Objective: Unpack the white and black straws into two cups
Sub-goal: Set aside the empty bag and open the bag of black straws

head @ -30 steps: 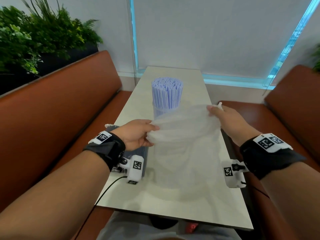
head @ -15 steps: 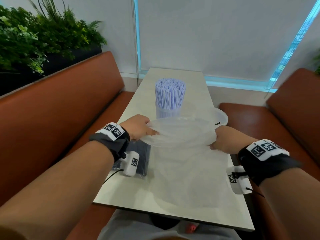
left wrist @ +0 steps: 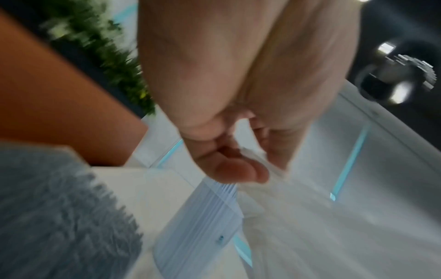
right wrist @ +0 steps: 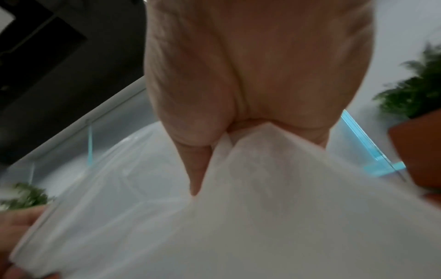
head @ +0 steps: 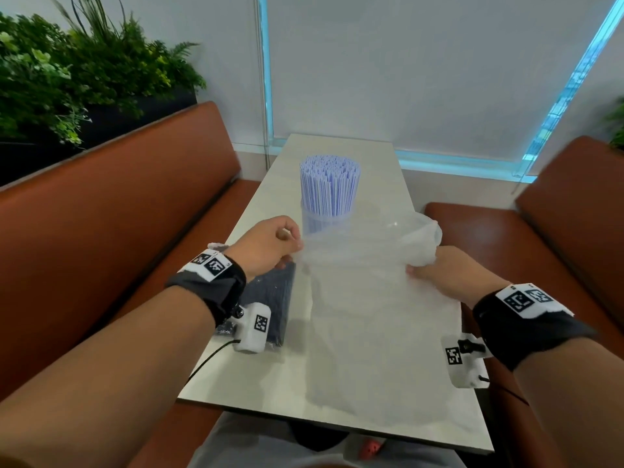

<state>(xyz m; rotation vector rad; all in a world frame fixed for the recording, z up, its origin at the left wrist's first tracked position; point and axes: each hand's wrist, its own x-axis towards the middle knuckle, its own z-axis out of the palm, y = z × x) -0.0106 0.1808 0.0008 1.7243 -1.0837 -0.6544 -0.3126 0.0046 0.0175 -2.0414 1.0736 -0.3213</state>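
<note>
A clear cup (head: 324, 222) packed with upright white straws (head: 330, 187) stands mid-table; the same straws (left wrist: 203, 222) show blurred in the left wrist view. A pack of black straws (head: 273, 305) lies flat under my left wrist. An empty clear plastic bag (head: 368, 298) is spread over the table in front of me. My left hand (head: 270, 246) pinches its left top edge, and my right hand (head: 445, 271) grips its bunched right top edge. In the right wrist view the bag (right wrist: 238, 217) fills the lower frame. A second clear cup (head: 405, 224) shows faintly through the bag.
The narrow pale table (head: 337, 413) runs away from me between two brown bench seats (head: 101, 231). Plants (head: 67, 72) stand behind the left bench. A window with a blind (head: 405, 79) closes the far end.
Both hands have lowered the bag's top edge toward the table since a second ago. The right hand has bunched its side of the bag. The straws in the cup stayed put.
</note>
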